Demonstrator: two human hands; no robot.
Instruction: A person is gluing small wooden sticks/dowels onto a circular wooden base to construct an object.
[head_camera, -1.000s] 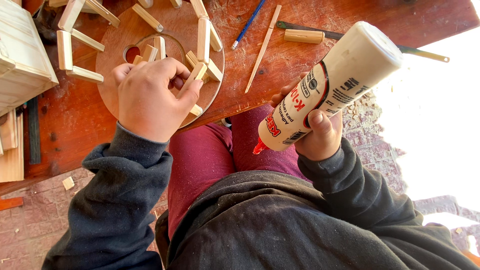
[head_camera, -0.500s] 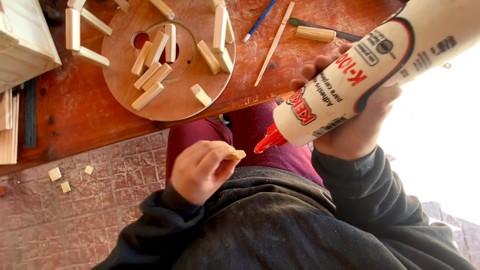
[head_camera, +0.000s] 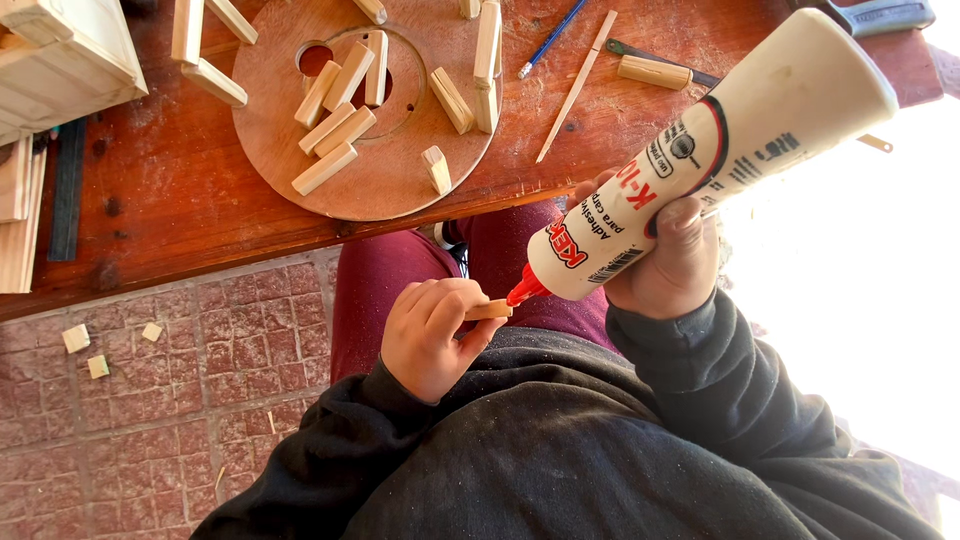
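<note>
Moved: left hand (head_camera: 435, 335) has lifted its small wood block (head_camera: 488, 311) up to the red nozzle (head_camera: 524, 289).
Left: pinching the block.
Right hand (head_camera: 665, 265): wrapped round white glue bottle (head_camera: 715, 155), tip touching block.
Bench: round wooden disc (head_camera: 385, 190) carries loose blocks.

Bright daylight floods in from 3 o'clock, blown out to white glare there; the counter (head_camera: 150, 200) is evenly lit, sharp, with soft shadows.
</note>
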